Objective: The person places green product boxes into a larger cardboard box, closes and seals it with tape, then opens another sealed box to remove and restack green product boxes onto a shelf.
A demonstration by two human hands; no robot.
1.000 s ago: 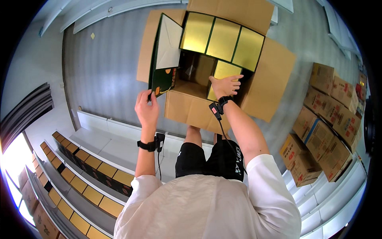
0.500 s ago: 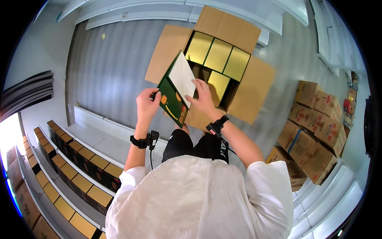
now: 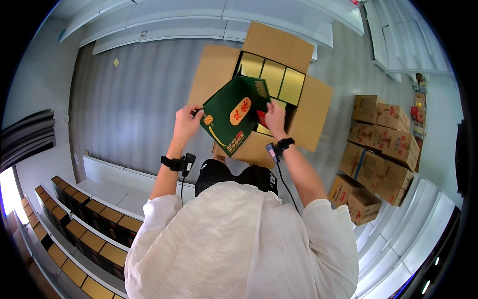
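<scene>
A green printed carton (image 3: 224, 117) with orange and red markings is held up in front of me, over the near left part of an open cardboard box (image 3: 312, 112). Its panels stand at an angle to each other, with a fold between them. My left hand (image 3: 186, 121) pinches its left edge between thumb and fingers. On the other side, my right hand (image 3: 275, 119) is closed on the right panel, next to a red patch. Several gold-topped boxes (image 3: 292, 85) sit inside the cardboard box, partly covered by the carton.
Stacked brown cartons (image 3: 381, 134) stand on the floor to the right. White shelving (image 3: 179, 30) runs along the far side. At the lower left, shelves hold rows of gold-topped dark boxes (image 3: 94, 239). Black wrist straps carry small devices with cables (image 3: 282, 182).
The green carton has turned so its printed face shows more fully and its panels have spread apart. My right hand has shifted from the white inner side to the right panel.
</scene>
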